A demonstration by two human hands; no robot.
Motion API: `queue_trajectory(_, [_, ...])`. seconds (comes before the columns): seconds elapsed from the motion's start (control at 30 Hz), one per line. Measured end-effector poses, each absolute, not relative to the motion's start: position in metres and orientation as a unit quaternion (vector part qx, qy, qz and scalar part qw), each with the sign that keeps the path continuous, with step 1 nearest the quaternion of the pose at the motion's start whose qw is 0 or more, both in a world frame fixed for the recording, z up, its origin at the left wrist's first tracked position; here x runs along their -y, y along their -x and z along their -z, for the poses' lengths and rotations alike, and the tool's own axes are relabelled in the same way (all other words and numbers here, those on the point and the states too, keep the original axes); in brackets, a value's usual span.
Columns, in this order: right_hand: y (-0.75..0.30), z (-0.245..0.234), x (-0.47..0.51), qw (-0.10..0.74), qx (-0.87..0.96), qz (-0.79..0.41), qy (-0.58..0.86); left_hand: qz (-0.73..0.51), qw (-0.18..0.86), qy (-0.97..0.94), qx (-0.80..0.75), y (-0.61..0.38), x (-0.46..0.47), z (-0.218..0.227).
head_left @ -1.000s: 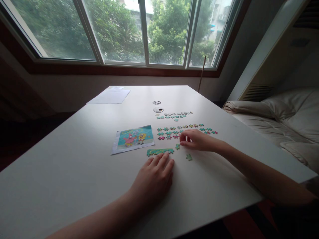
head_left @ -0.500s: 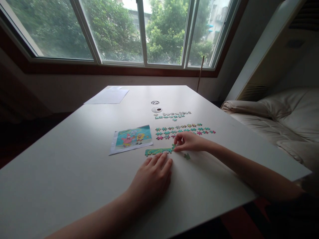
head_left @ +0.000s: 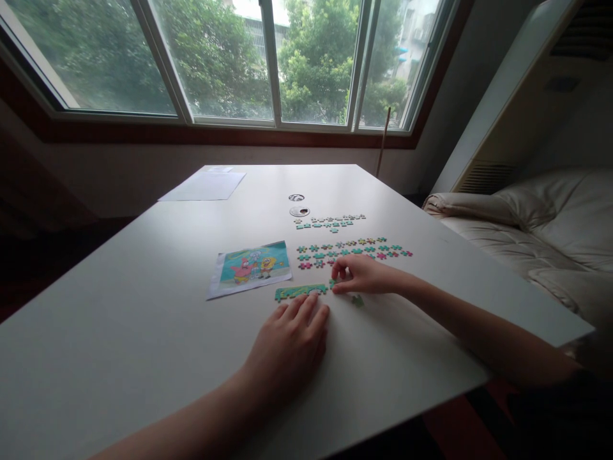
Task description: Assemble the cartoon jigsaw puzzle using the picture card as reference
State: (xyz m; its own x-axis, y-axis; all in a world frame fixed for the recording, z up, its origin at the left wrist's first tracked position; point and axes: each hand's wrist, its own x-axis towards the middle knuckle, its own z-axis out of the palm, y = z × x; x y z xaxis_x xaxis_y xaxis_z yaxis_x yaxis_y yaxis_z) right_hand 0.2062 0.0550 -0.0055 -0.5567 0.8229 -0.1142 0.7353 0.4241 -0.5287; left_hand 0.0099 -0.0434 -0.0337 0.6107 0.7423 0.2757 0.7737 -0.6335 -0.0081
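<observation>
A short green strip of joined puzzle pieces (head_left: 299, 292) lies on the white table (head_left: 143, 306). My left hand (head_left: 290, 342) rests flat just below the strip, fingers stretched out and touching its lower edge. My right hand (head_left: 361, 276) pinches a small green puzzle piece (head_left: 332, 283) against the strip's right end. A single loose green piece (head_left: 357, 300) lies under my right wrist. A cartoon reference picture (head_left: 249, 268) sits left of the strip.
Rows of several loose coloured pieces (head_left: 352, 250) lie beyond my right hand, with a further group (head_left: 328, 222) behind them. Two round table grommets (head_left: 299, 211) and a paper sheet (head_left: 204, 185) lie farther back. A cushioned sofa (head_left: 541, 223) stands at the right.
My right hand has carried a green piece leftward from near the loose rows to the right end of the strip. My left hand has stayed flat below the strip.
</observation>
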Motion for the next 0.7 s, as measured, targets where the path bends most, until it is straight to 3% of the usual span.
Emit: queue_trajectory(0.7, [-0.2007, 0.0063, -0.051, 0.113, 0.853, -0.275, 0.43, 0.134, 0.062, 0.898, 0.415, -0.0099, 0.042, 0.0361])
